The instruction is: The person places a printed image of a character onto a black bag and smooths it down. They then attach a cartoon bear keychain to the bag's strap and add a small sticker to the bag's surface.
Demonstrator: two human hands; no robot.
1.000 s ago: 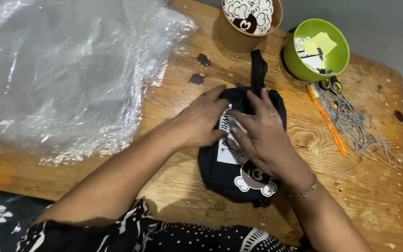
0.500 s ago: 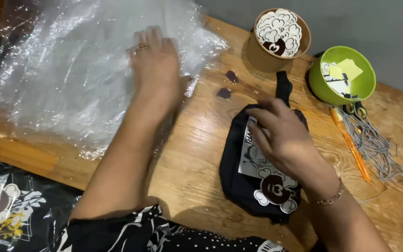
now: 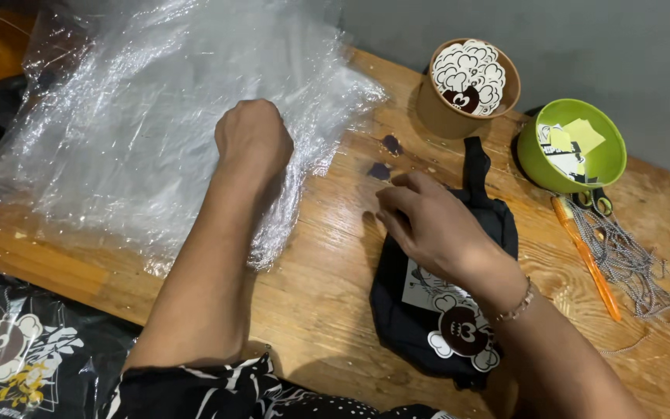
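Note:
A folded black garment (image 3: 409, 322) with a white card and a cartoon tag lies on the wooden table (image 3: 327, 310). My right hand (image 3: 428, 225) rests on its upper left part, fingers curled at the edge. My left hand (image 3: 253, 140) is closed in a fist on a stack of clear plastic bags (image 3: 133, 124) at the left, pinching the plastic.
A brown paper cup (image 3: 459, 105) with cartoon tags stands at the back. A green bowl (image 3: 575, 167) holds paper scraps. An orange pen (image 3: 587, 260), scissors (image 3: 595, 202) and grey strings (image 3: 637, 264) lie at the right. Black printed cloth (image 3: 17, 349) hangs bottom left.
My left hand left the garment, reached left onto the plastic bags and closed into a fist there. My right hand stayed on the garment.

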